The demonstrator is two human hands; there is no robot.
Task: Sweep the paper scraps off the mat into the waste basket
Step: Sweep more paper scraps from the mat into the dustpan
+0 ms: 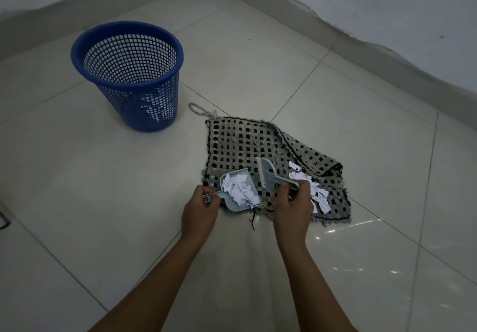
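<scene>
Left hand grips dustpan at mat edge; right hand grips brush.

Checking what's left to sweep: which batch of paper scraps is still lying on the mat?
The scraps to the right of the right hand, loose on the checked mat. The other batch already sits in the dustpan held by the left hand.

head-worn view, down over floor

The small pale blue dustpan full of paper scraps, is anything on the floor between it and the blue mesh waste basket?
Nothing visible: only bare tile lies between the pale blue dustpan and the blue mesh waste basket.
</scene>
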